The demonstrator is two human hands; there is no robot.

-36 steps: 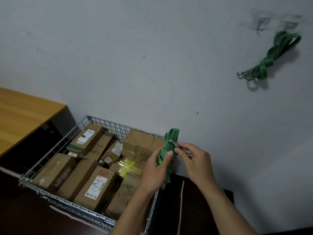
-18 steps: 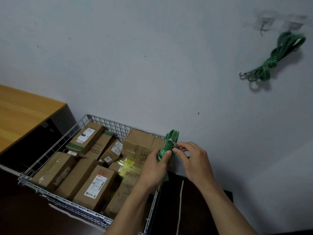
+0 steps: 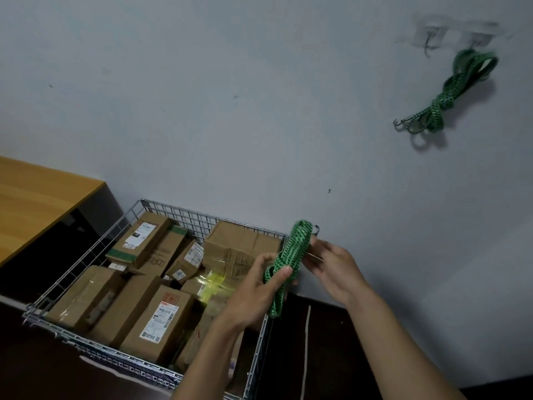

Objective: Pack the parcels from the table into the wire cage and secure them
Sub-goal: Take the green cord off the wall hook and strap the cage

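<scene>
Two green elastic cords are in view. The held cord (image 3: 297, 246) is a folded bundle just right of centre, low in the picture. The second cord (image 3: 450, 93) hangs at 2 o'clock from one of two stick-on wall hooks (image 3: 427, 44).

One wire cage (image 3: 95, 252) stands at 7 o'clock against the wall (image 3: 230, 111). About nine brown cardboard parcels (image 3: 164, 319) lie packed inside it; some are partly hidden, so the count is rough. One wooden table (image 3: 37, 203) sits at 9 o'clock, beside the cage.

Both forearms reach up from 6 o'clock and meet over the cage's right corner. The left hand (image 3: 253, 295) grips the lower part of the bundle, with the thumb pressed across the front and the fingers curled behind. The right hand (image 3: 331, 267) is palm-down at the bundle's 3 o'clock side, and its fingertips (image 3: 314, 249) pinch the cord's metal hook end near the top. The bundle's tail hangs below the left thumb, just outside the cage's right wall.
</scene>
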